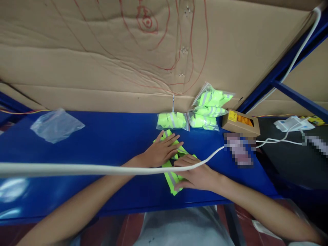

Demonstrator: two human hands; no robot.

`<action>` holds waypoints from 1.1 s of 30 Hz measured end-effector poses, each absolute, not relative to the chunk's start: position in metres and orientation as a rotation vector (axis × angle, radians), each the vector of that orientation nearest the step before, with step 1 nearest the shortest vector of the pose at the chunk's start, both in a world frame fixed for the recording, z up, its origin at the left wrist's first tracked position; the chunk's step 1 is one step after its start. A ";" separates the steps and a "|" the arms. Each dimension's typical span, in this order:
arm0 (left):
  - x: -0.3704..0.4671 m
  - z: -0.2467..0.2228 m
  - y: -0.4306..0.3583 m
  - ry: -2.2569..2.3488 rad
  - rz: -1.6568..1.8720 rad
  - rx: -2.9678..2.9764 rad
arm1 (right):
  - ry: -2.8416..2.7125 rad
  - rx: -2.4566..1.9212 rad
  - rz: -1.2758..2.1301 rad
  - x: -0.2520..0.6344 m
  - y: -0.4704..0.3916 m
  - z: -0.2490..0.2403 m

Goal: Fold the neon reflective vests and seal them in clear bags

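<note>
A neon yellow-green reflective vest (171, 177) with silver stripes lies in narrow folded strips on the blue table. My left hand (161, 152) rests flat across its upper part, fingers stretched out toward the right. Lower down, my right hand (196, 173) has its fingers bent over the fabric, with the thumb lying along the lower strip. Both hands cover part of the vest. Just beyond them sits a clear bag (172, 121) with similar folded fabric inside. More such bags (205, 121) are stacked to its right.
A white cable (102, 169) crosses the view in front of my arms, toward a blurred-out phone-like object (239, 150). An open cardboard box (241, 123) with orange contents stands behind it. At left lies a clear plastic bag (57, 125). A cardboard wall (102, 78) rises behind the blue table (115, 136).
</note>
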State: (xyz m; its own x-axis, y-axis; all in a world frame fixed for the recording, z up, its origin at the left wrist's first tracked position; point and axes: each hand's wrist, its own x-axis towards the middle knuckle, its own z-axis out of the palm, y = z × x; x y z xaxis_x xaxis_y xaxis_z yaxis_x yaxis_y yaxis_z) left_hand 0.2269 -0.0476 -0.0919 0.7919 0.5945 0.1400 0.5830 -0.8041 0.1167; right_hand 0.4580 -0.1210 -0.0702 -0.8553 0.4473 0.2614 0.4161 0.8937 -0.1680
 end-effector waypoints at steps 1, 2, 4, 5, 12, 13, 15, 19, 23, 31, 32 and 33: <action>0.226 -0.091 -0.047 0.988 0.261 2.907 | -2.756 -0.637 0.188 0.463 -0.125 -0.071; 0.226 -0.091 -0.046 1.016 0.261 2.905 | -2.753 -0.637 0.212 0.469 -0.129 -0.073; 0.224 -0.090 -0.046 1.035 0.261 2.903 | -2.762 -0.668 0.202 0.477 -0.137 -0.076; 0.224 -0.090 -0.046 1.021 0.261 2.903 | -2.771 -0.680 0.185 0.480 -0.140 -0.077; 0.226 -0.092 -0.061 0.822 0.299 2.909 | -2.838 -0.712 0.547 0.474 -0.161 -0.047; 0.227 -0.092 -0.062 0.803 0.293 2.903 | -2.867 -0.721 0.591 0.471 -0.160 -0.038; 0.227 -0.093 -0.061 0.790 0.262 2.879 | -2.904 -0.734 0.643 0.466 -0.154 -0.024; 0.225 -0.093 -0.058 0.741 0.199 2.839 | -2.882 -0.655 0.584 0.456 -0.128 -0.014; 0.220 -0.090 -0.056 0.674 0.215 2.805 | -2.829 -0.568 0.491 0.443 -0.104 -0.029; 0.217 -0.095 -0.052 0.733 0.331 2.770 | -2.783 -0.618 0.108 0.447 -0.118 -0.062; 0.218 -0.096 -0.052 0.730 0.343 2.773 | -2.785 -0.592 0.155 0.453 -0.124 -0.062; 0.219 -0.096 -0.052 0.726 0.353 2.776 | -2.781 -0.579 0.205 0.460 -0.129 -0.062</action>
